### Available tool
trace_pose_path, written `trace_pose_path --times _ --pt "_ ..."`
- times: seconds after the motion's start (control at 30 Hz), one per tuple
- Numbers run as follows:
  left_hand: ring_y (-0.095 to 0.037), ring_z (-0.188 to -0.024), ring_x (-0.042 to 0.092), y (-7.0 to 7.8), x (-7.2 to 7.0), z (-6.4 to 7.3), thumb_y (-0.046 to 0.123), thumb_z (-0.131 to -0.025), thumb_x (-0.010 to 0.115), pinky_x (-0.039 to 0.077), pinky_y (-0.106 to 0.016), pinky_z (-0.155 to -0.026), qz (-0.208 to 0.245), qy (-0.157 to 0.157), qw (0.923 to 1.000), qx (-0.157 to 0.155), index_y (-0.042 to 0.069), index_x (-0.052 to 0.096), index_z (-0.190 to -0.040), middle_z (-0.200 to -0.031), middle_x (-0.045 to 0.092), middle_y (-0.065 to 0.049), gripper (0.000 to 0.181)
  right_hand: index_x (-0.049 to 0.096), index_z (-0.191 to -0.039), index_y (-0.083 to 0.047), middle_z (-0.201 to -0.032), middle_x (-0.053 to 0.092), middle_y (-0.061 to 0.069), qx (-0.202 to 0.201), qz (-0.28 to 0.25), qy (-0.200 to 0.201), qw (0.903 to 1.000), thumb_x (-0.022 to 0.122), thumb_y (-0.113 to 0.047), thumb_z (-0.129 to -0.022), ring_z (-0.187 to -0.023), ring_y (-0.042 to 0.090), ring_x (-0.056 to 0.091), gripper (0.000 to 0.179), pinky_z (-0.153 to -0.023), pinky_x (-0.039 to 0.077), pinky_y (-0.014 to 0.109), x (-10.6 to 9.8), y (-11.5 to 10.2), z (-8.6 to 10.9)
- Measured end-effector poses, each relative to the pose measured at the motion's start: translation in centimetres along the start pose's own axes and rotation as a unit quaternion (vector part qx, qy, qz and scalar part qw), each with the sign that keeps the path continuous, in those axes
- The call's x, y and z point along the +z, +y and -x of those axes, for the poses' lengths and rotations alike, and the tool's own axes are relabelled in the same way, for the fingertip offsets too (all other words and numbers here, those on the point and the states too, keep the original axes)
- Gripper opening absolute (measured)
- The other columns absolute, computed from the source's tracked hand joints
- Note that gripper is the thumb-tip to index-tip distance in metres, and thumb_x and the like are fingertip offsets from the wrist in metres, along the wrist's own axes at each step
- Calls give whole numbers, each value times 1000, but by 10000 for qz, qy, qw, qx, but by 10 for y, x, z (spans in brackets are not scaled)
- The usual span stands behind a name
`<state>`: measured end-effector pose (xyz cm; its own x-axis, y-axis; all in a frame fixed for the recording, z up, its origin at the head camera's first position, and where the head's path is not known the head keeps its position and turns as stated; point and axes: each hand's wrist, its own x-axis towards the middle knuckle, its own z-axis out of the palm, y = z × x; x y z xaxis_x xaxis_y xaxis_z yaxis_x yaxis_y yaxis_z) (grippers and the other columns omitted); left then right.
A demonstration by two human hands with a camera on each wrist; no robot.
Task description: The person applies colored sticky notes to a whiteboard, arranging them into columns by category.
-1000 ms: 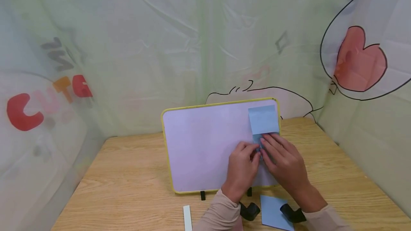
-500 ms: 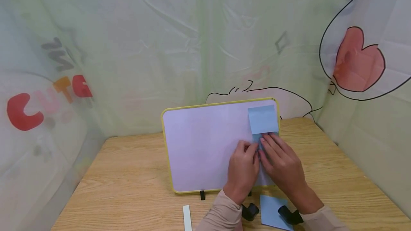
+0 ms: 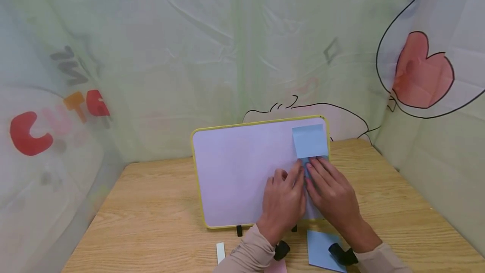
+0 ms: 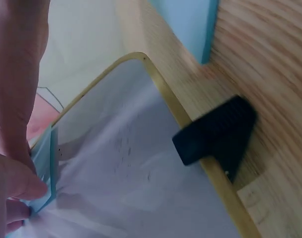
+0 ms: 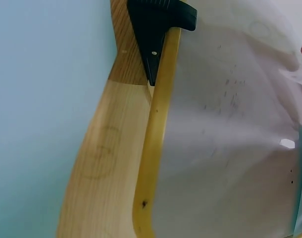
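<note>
A whiteboard (image 3: 235, 176) with a yellow frame leans upright on the table. Near its top right corner sticks a light blue sticky note (image 3: 310, 141). Just below it is a second blue sticky note (image 3: 305, 164), mostly covered by the hands; its edge (image 4: 53, 163) shows in the left wrist view. My right hand (image 3: 335, 193) lies over this lower note with fingers extended, tips right under the upper note. My left hand (image 3: 284, 199) touches the lower note's left side, index finger stretched up toward its top left corner. In the right wrist view the note's edge (image 5: 300, 193) shows at far right.
A blue sticky note pad (image 3: 320, 250) lies in front of the board, with a pink pad (image 3: 277, 267) to its left, partly under the left sleeve. Farther left lies a pale strip (image 3: 220, 252). Black stand feet (image 3: 239, 231) hold the board's lower edge.
My left hand's thumb and index, bunched at the lower note's left side before, have parted, with the index now reaching higher. The left wrist has shifted left, uncovering more pink pad. My right hand stays put.
</note>
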<state>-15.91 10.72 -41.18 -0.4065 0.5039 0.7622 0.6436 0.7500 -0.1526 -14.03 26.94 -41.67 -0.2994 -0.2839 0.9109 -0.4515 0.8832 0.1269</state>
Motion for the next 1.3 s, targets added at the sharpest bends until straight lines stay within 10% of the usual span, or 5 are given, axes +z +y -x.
trace_pose_path --times 0.43,0.8,1.3 --pt "-19 -79 48 -1 2 5 30 -89 61 32 -30 -56 -355 -147 9992 113 12 61 -139 -149 47 -2 53 71 -114 9 -117 68 25 311 356 81 9988 45 -23 -99 -105 45 64 44 -86 47 63 -4 4 -2" --pt "-19 -70 45 0 1 8 29 -93 52 28 -31 -54 -518 -361 9980 38 14 53 -146 -155 41 0 55 70 -119 6 -124 67 20 -274 20 -104 9996 47 -22 -99 -117 41 61 42 -110 36 49 3 8 2" --pt "-19 -66 42 -4 5 9 28 -92 54 25 -31 -55 -439 -235 9987 113 16 58 -143 -156 41 0 53 72 -110 9 -116 69 22 -185 188 305 9992 48 -17 -95 -105 42 65 38 -94 48 55 -1 16 -3"
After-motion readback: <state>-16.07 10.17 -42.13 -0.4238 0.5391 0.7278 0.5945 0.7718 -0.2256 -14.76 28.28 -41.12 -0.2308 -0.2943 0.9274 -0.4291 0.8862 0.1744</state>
